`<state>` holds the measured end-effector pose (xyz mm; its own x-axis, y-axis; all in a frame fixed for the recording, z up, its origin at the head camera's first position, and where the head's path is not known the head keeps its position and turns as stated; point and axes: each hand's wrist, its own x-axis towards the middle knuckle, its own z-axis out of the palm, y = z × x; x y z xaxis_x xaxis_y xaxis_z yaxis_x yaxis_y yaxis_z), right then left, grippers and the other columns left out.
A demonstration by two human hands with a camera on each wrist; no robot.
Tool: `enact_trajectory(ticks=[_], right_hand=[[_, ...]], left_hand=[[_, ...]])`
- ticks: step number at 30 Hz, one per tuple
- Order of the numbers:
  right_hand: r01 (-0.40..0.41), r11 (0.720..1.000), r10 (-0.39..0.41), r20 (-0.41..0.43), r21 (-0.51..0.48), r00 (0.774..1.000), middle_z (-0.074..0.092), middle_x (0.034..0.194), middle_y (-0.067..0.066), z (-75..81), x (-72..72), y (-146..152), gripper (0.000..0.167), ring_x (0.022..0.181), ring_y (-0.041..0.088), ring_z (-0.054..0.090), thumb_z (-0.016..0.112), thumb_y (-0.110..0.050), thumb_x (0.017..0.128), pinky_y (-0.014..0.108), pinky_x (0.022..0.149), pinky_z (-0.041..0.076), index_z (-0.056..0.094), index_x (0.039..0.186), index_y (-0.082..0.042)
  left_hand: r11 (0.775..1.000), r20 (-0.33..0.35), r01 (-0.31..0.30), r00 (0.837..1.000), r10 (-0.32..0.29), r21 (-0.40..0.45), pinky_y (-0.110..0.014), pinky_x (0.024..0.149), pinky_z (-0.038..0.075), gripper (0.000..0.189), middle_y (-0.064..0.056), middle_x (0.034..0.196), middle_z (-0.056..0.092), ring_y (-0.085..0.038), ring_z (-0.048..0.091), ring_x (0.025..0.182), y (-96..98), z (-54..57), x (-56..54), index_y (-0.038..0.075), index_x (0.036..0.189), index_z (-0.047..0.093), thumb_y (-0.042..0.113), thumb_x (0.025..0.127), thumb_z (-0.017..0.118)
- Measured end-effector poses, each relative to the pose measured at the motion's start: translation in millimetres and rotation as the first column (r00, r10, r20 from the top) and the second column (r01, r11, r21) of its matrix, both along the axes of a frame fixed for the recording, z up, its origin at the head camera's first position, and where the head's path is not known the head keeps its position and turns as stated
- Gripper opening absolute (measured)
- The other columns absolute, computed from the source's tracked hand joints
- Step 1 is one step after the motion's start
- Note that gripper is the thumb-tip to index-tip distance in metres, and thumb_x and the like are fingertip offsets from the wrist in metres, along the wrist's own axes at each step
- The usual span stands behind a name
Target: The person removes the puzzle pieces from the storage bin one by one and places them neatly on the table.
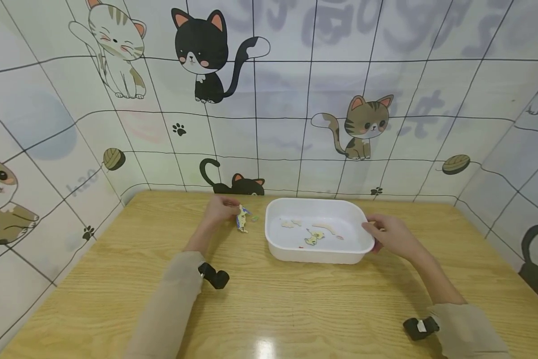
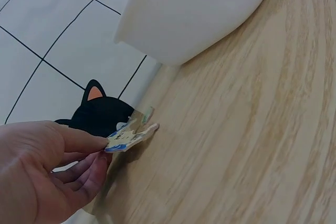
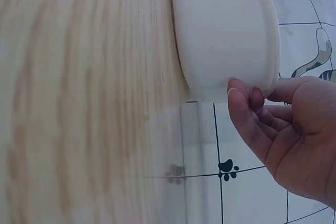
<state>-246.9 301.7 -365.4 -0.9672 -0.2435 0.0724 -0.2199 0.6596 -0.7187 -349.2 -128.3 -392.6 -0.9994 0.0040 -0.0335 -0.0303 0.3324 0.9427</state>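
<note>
My left hand (image 1: 219,210) pinches a small flat cut-out (image 1: 241,220), pale yellow with blue, between thumb and fingertips at the back of the table. In the left wrist view the cut-out (image 2: 125,139) juts from the fingertips, close over the wood. A small greenish piece (image 1: 254,218) shows just right of it. A white plastic basin (image 1: 316,256) stands to the right. My right hand (image 1: 392,235) grips its right end, thumb over the rim and fingers beneath it. Inside the basin lie a yellow figure-shaped cut-out (image 1: 314,237), a pale curved strip (image 1: 324,227) and several smaller scraps.
The wooden table (image 1: 269,299) runs up to a back wall (image 1: 287,139) covered with a cat-and-grid print. Side walls with the same print stand at left and right. Each wrist wears a small black camera, such as the left one (image 1: 214,275).
</note>
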Motion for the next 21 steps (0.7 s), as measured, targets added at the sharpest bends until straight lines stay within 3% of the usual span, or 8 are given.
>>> enact_trajectory(ticks=[9,14,21], right_hand=[[-0.011,1.0,0.011,0.004,-0.006,1.0,0.068,0.092,0.02,-0.1,0.0,0.2,0.043,0.062,0.023,0.067,0.053,-0.014,0.106,0.04,0.059,0.059,0.048,0.136,0.016],[-0.017,1.0,0.018,0.003,-0.014,1.0,0.068,0.091,0.021,-0.3,-0.6,1.8,0.044,0.063,0.025,0.067,0.052,-0.014,0.106,0.041,0.059,0.059,0.047,0.136,0.017],[-0.015,1.0,0.015,-0.001,-0.018,1.0,0.068,0.09,0.02,-1.0,-0.6,3.6,0.044,0.062,0.024,0.068,0.053,-0.015,0.106,0.04,0.058,0.059,0.048,0.135,0.017]], left_hand=[[0.996,-0.034,-0.029,0.999,0.026,-0.079,-0.019,0.065,0.05,0.02,-0.022,0.107,0.069,-0.016,0.062,0.078,4.6,-9.9,-7.0,-0.01,0.108,0.069,-0.004,0.088,0.069],[0.993,-0.065,-0.031,0.998,0.024,-0.111,-0.019,0.065,0.049,0.019,-0.021,0.104,0.07,-0.018,0.062,0.081,5.1,-10.5,-6.8,-0.01,0.106,0.07,-0.003,0.087,0.069],[0.993,-0.081,-0.028,0.997,0.018,-0.118,-0.019,0.06,0.046,0.018,-0.018,0.096,0.07,-0.013,0.058,0.07,6.5,-9.3,-4.0,-0.01,0.104,0.07,-0.004,0.087,0.068]])
